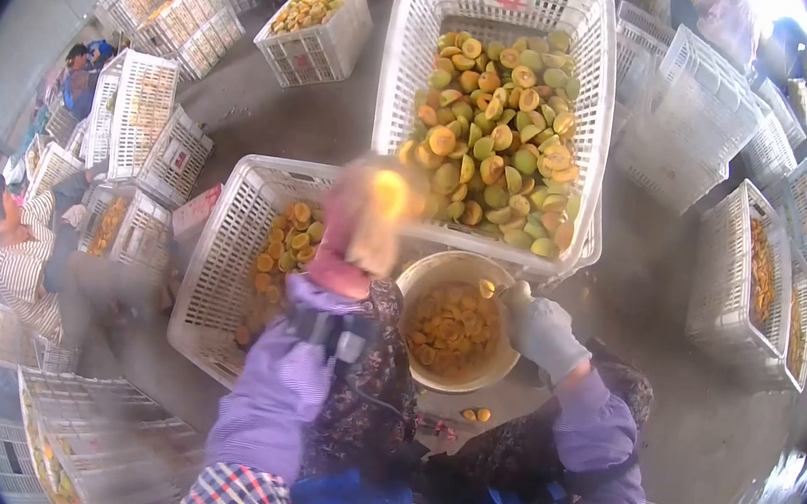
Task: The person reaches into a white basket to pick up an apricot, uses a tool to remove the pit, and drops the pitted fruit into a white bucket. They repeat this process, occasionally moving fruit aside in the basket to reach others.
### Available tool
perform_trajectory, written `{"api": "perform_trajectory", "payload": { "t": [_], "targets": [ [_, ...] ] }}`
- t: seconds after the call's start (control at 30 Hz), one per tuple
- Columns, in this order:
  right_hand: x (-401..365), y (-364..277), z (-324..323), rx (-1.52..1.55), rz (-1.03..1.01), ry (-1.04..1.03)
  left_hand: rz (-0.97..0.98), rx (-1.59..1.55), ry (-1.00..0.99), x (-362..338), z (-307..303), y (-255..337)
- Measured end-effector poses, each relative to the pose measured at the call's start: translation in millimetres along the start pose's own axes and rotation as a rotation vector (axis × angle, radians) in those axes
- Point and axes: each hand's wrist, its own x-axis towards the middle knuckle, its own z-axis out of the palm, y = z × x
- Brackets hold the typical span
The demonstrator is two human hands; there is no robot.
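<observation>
My left hand (358, 231), in a pinkish glove and smeared by motion, is raised between two crates. At its fingertips is a bright orange fruit half (391, 193). My right hand (549, 336), in a white glove, is closed at the right rim of a white bucket (410, 278). Just past its fingers a small yellow piece (487, 288) shows over the bucket; what the fingers grip is hidden. Orange fruit pieces (454, 334) lie inside the bucket. Beyond it, a large white crate (396, 80) holds many green-yellow fruit halves (497, 143), apricot- or peach-like.
Left of the bucket, another white crate (235, 231) holds orange halves, partly behind my left arm. Two small pieces (476, 415) lie on the floor by the bucket. Stacked crates (687, 116) stand at right. A person in a striped shirt (25, 256) sits at left.
</observation>
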Motion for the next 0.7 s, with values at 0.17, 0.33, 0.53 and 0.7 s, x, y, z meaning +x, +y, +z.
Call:
{"api": "perform_trajectory", "payload": {
  "t": [0.17, 0.33, 0.53, 0.7],
  "targets": [
    [-5.1, -16.2, -23.7, -0.055, -0.048, -0.180, 0.107, 1.549, -0.043, 6.9, -94.9, 57.1],
    [-1.2, -20.6, -45.8, 0.026, 0.017, -0.078, 0.312, 1.978, -0.550, 19.7, -13.0, 35.6],
    [16.2, -22.1, -49.2, 0.027, -0.006, 0.148, 0.095, 2.463, -1.017, 119.8, -42.7, -80.1],
    [17.5, -22.1, -56.4, 0.023, -0.046, 0.155, -0.296, 2.513, -1.025, 110.3, -15.4, -66.6]
  ]
}}
